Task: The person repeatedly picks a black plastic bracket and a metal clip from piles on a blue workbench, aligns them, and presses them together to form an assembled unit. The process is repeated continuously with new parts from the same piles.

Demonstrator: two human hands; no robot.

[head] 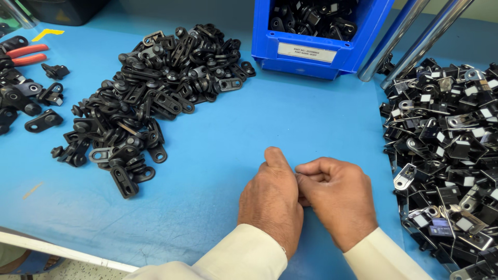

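Left hand [271, 199] and right hand [337, 199]: curled, knuckles up, fingertips pressed together; whatever they pinch is hidden. Both rest on smooth blue desk [218, 129]. Left: heap of matte black lugged brackets [150, 93]. Right: pile of black-and-silver metal clips [451, 145]. Behind: glossy blue plastic bin [319, 36]; two polished steel tubes [415, 36].
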